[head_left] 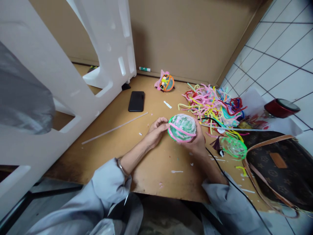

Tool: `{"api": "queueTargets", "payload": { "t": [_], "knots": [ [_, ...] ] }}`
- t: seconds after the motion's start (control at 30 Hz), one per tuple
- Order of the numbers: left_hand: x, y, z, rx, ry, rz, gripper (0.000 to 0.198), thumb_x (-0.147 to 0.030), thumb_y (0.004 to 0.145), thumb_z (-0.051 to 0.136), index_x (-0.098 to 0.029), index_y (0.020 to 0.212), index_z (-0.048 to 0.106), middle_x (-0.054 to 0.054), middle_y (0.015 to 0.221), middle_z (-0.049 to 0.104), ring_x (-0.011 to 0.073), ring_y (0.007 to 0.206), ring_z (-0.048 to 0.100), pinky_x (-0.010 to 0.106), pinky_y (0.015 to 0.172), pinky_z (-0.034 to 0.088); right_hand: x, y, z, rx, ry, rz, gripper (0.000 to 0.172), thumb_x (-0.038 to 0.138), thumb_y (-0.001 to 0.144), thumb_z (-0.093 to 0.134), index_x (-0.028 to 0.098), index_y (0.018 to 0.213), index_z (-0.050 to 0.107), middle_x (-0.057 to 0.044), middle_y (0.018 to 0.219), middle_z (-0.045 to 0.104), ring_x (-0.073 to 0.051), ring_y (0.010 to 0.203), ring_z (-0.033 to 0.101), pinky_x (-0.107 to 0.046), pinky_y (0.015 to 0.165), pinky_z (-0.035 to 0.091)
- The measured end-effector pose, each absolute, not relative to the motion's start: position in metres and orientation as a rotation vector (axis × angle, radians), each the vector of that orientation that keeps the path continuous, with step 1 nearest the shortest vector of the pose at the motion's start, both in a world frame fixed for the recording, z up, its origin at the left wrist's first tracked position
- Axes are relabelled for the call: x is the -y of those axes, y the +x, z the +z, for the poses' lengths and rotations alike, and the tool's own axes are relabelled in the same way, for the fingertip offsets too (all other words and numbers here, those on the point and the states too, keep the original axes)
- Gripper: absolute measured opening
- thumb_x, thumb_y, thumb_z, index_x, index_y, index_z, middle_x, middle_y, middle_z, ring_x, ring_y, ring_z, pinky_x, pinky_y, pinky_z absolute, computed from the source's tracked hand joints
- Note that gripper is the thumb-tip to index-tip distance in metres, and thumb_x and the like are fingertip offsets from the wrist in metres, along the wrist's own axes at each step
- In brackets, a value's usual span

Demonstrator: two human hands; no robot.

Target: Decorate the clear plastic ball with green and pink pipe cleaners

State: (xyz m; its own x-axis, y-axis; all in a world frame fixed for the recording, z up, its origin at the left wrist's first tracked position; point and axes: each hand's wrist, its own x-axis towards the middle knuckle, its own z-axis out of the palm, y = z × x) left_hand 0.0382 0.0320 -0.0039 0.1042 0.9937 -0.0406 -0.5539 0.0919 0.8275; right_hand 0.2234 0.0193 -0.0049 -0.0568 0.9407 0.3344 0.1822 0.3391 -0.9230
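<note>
A rounded, clear-looking ball (184,125) with green and whitish swirls is held above the middle of the table. Pink fuzzy strips run across its front and lower left, and a green strip edges its left side. My right hand (197,140) wraps round its right side and underside. At its left edge, my left hand (157,130) pinches the end of a pink strip between thumb and fingers. The fingers of my right hand behind the ball are partly hidden.
On the brown table (117,150) lie a black phone (136,101), a translucent stick (114,128), a decorated ball (166,82) and a green-white marker (144,69). Rightward are tangled fuzzy strips (215,104), a green-edged ball (234,148), a black cable (227,178), a brown bag (281,169) and a red-lidded jar (281,108).
</note>
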Motion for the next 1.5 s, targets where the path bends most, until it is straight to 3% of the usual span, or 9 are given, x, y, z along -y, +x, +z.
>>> {"api": "queueTargets", "payload": {
  "t": [0.1, 0.2, 0.37, 0.63, 0.83, 0.9, 1.17, 1.5],
  "knots": [
    [-0.031, 0.037, -0.003, -0.665, 0.725, 1.233, 0.047, -0.032, 0.057, 0.087, -0.021, 0.095, 0.062, -0.001, 0.094, 0.067, 0.0129, 0.082, 0.062, 0.027, 0.078, 0.049, -0.018, 0.224, -0.004, 1.474, -1.051, 0.964, 0.103, 0.036, 0.048, 0.092, 0.022, 0.140, 0.047, -0.014, 0.140, 0.057, -0.035, 0.131, 0.056, -0.049, 0.114, 0.045],
    [-0.028, 0.037, -0.004, -0.578, 0.743, 1.122, 0.056, -0.039, 0.061, 0.084, -0.023, 0.110, 0.063, 0.007, 0.116, 0.069, 0.0227, 0.099, 0.067, 0.035, 0.085, 0.054, -0.018, 0.225, -0.008, 1.454, -1.019, 1.107, 0.117, 0.044, 0.045, 0.094, 0.024, 0.147, 0.041, -0.014, 0.145, 0.055, -0.035, 0.134, 0.054, -0.051, 0.113, 0.046],
    [-0.025, 0.037, -0.005, -0.481, 0.791, 1.015, 0.067, -0.046, 0.066, 0.077, -0.022, 0.125, 0.060, 0.013, 0.117, 0.072, 0.0333, 0.108, 0.068, 0.044, 0.085, 0.057, -0.019, 0.227, -0.012, 1.433, -0.953, 1.264, 0.126, 0.048, 0.047, 0.095, 0.026, 0.154, 0.033, -0.015, 0.151, 0.050, -0.036, 0.138, 0.051, -0.053, 0.113, 0.047],
    [-0.027, 0.037, -0.010, -0.580, 0.866, 1.141, 0.073, -0.045, 0.065, 0.078, -0.020, 0.130, 0.059, 0.013, 0.123, 0.070, 0.0323, 0.111, 0.067, 0.042, 0.088, 0.057, -0.021, 0.229, -0.008, 1.478, -0.989, 1.328, 0.127, 0.047, 0.050, 0.096, 0.028, 0.156, 0.029, -0.014, 0.152, 0.051, -0.036, 0.145, 0.044, -0.057, 0.120, 0.034],
    [-0.031, 0.033, -0.014, -0.781, 1.185, 1.363, 0.084, -0.049, 0.061, 0.085, -0.019, 0.134, 0.056, 0.013, 0.139, 0.062, 0.0324, 0.129, 0.057, 0.044, 0.111, 0.043, -0.022, 0.232, -0.006, 1.461, -0.822, 1.294, 0.123, 0.052, 0.059, 0.091, 0.032, 0.158, 0.021, -0.011, 0.166, 0.028, -0.032, 0.154, 0.029, -0.055, 0.123, 0.030],
    [-0.031, 0.031, -0.014, -0.849, 1.285, 1.358, 0.086, -0.051, 0.064, 0.084, -0.018, 0.136, 0.053, 0.014, 0.140, 0.061, 0.0325, 0.128, 0.057, 0.045, 0.113, 0.042, -0.021, 0.231, -0.005, 1.441, -0.798, 1.247, 0.122, 0.057, 0.060, 0.089, 0.033, 0.158, 0.020, -0.011, 0.167, 0.027, -0.031, 0.155, 0.027, -0.054, 0.123, 0.031],
    [-0.024, 0.035, -0.009, -0.957, 1.488, 1.303, 0.084, -0.046, 0.069, 0.082, -0.016, 0.139, 0.048, 0.017, 0.145, 0.057, 0.0321, 0.132, 0.056, 0.045, 0.114, 0.042, -0.013, 0.222, -0.007, 1.447, -0.954, 1.105, 0.113, 0.065, 0.067, 0.081, 0.030, 0.157, 0.023, -0.014, 0.163, 0.032, -0.033, 0.152, 0.033, -0.054, 0.122, 0.034],
    [-0.019, 0.039, -0.007, -1.010, 1.522, 1.278, 0.083, -0.045, 0.068, 0.083, -0.017, 0.139, 0.050, 0.016, 0.145, 0.057, 0.0333, 0.134, 0.054, 0.046, 0.116, 0.039, -0.011, 0.214, -0.007, 1.382, -0.984, 1.056, 0.108, 0.059, 0.069, 0.081, 0.030, 0.156, 0.024, -0.014, 0.157, 0.039, -0.031, 0.145, 0.044, -0.050, 0.116, 0.043]
  ]
}}
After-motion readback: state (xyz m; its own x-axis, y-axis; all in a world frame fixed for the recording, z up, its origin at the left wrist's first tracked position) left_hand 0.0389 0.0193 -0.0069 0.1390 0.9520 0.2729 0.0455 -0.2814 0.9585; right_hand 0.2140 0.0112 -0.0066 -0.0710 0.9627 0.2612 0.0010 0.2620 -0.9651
